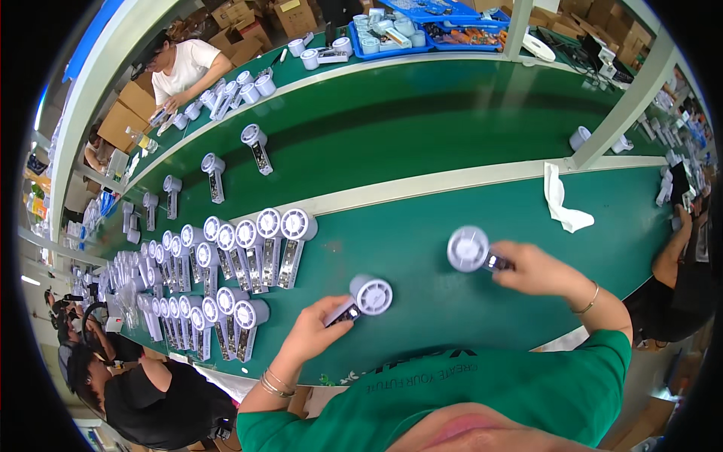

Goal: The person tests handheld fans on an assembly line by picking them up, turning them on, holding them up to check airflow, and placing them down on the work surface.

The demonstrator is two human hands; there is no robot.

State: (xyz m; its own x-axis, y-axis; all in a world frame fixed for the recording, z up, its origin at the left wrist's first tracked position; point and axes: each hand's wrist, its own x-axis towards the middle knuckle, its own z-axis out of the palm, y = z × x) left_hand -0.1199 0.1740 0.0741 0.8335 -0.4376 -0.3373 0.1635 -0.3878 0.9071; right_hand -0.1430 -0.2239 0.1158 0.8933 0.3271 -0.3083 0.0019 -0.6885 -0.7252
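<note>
My left hand is closed around the handle of a pale lavender handheld fan, whose round head points away to the right. The handle lies open, with a dark circuit board showing. Farther right, my right hand grips a second handheld fan by its handle, its head toward the left and slightly blurred. Both fans are held over the green table, apart from each other. To the left of my hands, several similar fans stand in a far row and a near row, boards exposed.
Beyond a pale rail, a green belt carries several spaced fans. A white cloth lies at the right, near a metal post. Blue trays hold parts at the back. Co-workers sit at far left, near left and right.
</note>
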